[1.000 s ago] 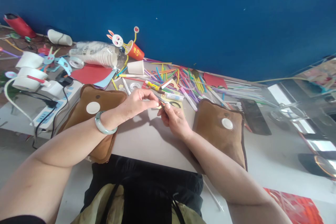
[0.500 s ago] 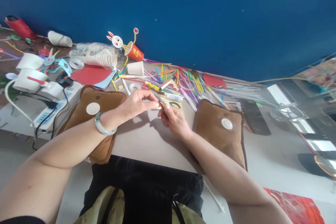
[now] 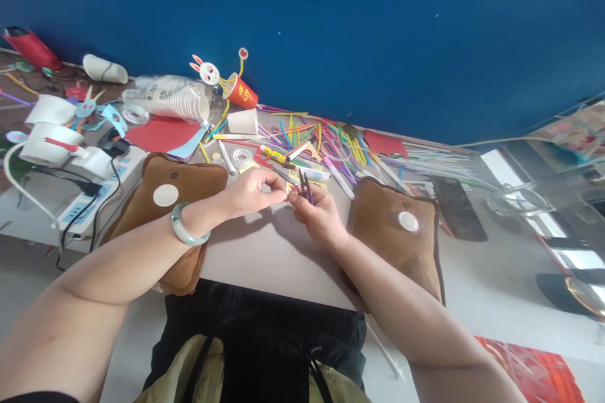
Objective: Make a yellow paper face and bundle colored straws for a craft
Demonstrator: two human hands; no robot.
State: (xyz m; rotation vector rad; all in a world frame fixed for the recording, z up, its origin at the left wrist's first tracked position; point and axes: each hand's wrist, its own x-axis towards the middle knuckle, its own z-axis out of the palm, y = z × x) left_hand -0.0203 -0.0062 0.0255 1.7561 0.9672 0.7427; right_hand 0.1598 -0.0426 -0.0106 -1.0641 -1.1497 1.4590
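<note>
Small dark snips (image 3: 305,187), blades pointing up, are held in my right hand (image 3: 317,213). My left hand (image 3: 255,194), its wrist in a pale bangle (image 3: 181,225), pinches with thumb and forefinger against my right fingertips; what lies between them is too small to make out. Both hands are over the grey tabletop (image 3: 269,258). Just behind them lie a glue tube (image 3: 312,174), a yellow marker (image 3: 274,153), a roll of clear tape (image 3: 242,157) and a purple-white marker (image 3: 338,177).
Brown cushions flank my hands, left (image 3: 189,186) and right (image 3: 378,227). Colourful sticks (image 3: 326,138) lie along the blue wall. Stacked paper cups (image 3: 179,104), a red cup with a rabbit figure (image 3: 244,93) and a power strip (image 3: 85,201) are left; a black phone (image 3: 458,208) is right.
The snips have swung upright in my right hand, with their blades now visible. My left hand has dropped slightly. The view has shifted a little.
</note>
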